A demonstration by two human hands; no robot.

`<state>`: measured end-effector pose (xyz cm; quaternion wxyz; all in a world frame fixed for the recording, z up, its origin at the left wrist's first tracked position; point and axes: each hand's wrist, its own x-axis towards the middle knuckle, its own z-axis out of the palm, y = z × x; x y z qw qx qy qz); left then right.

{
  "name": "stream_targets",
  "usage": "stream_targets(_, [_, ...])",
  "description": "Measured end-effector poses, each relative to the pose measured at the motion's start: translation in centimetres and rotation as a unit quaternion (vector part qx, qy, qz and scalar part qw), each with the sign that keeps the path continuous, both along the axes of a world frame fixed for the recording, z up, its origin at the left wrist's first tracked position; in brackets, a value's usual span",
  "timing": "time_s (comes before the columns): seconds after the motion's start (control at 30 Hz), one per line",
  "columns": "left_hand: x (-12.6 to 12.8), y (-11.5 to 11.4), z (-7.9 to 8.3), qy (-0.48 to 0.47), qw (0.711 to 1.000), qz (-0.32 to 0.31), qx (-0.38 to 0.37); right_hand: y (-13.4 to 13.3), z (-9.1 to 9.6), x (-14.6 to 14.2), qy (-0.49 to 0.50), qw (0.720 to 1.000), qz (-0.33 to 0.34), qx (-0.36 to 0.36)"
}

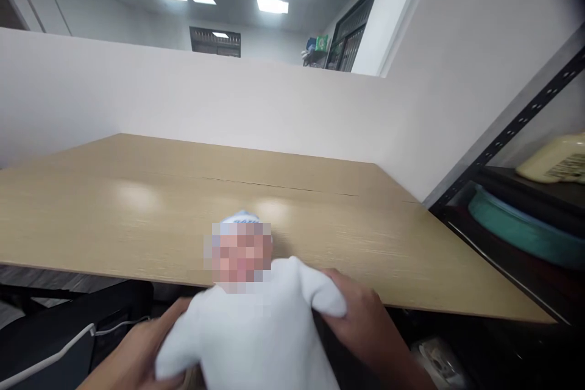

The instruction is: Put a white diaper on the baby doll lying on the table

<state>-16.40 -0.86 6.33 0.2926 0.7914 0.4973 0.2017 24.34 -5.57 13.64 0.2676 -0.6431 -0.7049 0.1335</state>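
A baby doll [260,329], as it looks, in a white long-sleeved garment and a pale blue and white cap, is held at the near edge of the table. Its head lies over the tabletop, and the face is blurred out. My left hand [146,341] is closed around the sleeve at the picture's left side of the doll. On the other side, my right hand [356,311] grips the other sleeve, its fingers mostly behind the cloth. The doll's lower body runs out of the bottom of the view.
The wooden table [150,213] reaches back to a white partition [247,103]. At the right, a dark metal shelf [516,134] holds a teal basin [521,225] and a cream-coloured bottle [555,158]. A dark chair [55,341] with a white cable sits at the lower left.
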Motion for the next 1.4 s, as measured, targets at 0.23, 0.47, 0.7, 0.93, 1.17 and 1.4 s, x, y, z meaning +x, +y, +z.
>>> stream_targets(0.23, [6.0,13.1,4.7,0.012,0.988,-0.151,-0.035,5.9,-3.4,3.8,-0.059,0.993,-0.092,-0.038])
stream_targets(0.47, [6.6,15.9,3.0,0.043,0.990,-0.132,-0.015,6.2,-6.3,5.3,-0.029,0.996,-0.083,-0.008])
stream_targets(0.7, [4.0,14.3,-1.2,0.068,0.988,-0.047,0.128,4.0,-8.8,6.7,-0.030,0.994,-0.067,0.082])
stream_targets(0.93, [3.9,16.9,-2.8,0.053,0.986,-0.059,0.145,6.9,-8.7,7.4,-0.024,0.997,-0.036,0.065])
stream_targets(1.17, [5.4,23.2,-2.1,0.032,0.986,-0.069,0.146,13.2,-8.2,8.3,-0.046,0.997,-0.033,0.050])
stream_targets(1.4, [7.2,29.8,-2.8,0.040,0.982,-0.046,0.180,19.6,-9.0,9.2,-0.069,0.993,-0.051,0.083])
